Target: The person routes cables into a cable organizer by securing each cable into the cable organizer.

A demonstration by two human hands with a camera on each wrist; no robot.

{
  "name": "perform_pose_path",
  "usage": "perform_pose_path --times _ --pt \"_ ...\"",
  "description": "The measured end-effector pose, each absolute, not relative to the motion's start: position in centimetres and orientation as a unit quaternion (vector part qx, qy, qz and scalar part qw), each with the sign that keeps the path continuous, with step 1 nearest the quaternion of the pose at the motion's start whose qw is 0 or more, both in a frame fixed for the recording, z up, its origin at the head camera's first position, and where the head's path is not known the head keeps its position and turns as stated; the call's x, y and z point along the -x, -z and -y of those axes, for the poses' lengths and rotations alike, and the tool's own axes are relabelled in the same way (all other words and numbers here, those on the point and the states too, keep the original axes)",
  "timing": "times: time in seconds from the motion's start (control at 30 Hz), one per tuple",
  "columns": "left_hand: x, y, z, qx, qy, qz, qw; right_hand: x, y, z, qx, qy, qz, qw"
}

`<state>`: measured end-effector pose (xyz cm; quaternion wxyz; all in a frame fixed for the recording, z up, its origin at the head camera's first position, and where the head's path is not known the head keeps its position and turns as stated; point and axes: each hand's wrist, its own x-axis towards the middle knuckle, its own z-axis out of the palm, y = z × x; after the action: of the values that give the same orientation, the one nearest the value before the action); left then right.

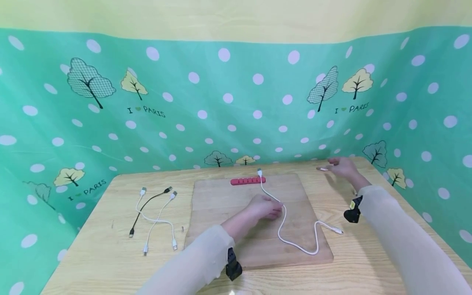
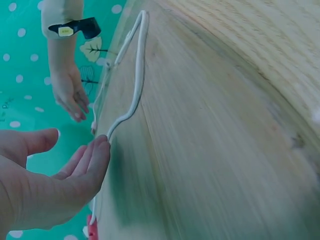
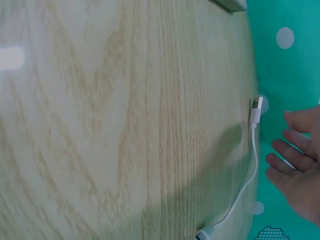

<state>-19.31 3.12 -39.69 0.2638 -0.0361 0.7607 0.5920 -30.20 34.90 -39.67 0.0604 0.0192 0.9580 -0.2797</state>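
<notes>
A long white USB cable (image 1: 283, 223) curves over the wooden board (image 1: 217, 233). Its USB plug (image 1: 259, 172) stands up at the right end of a red cable-holder strip (image 1: 248, 180), and its other plug (image 1: 337, 230) lies off the board's right edge. My left hand (image 1: 264, 207) hovers over the board beside this cable. In the left wrist view its loosely bent fingers (image 2: 90, 162) overlap the cable, thumb apart. My right hand (image 1: 343, 167) is at the table's back right, fingers relaxed, near a short white USB cable (image 3: 255, 150) lying along the table edge.
On the table's left lie two white USB cables (image 1: 149, 219) and a black one (image 1: 147, 205), crossing one another. A polka-dot green curtain (image 1: 258, 102) hangs right behind the table (image 1: 99, 254) and along both sides.
</notes>
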Motion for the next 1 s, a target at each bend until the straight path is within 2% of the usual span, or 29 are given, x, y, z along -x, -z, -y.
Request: perform_pose_path --times 0.37,0.53,1.0 --pt "19.8 38.6 -4.3 0.042 -0.607 -0.747 0.267 30.7 40.6 -35.2 0.035 0.199 -0.977 0.064" --pt "19.9 38.6 -4.7 0.044 -0.611 -0.745 0.263 30.6 41.2 -35.1 0.03 0.201 -0.977 0.065" --pt "19.9 38.8 -5.5 0.033 -0.619 -0.737 0.27 30.5 42.2 -35.0 0.037 0.164 -0.986 0.017"
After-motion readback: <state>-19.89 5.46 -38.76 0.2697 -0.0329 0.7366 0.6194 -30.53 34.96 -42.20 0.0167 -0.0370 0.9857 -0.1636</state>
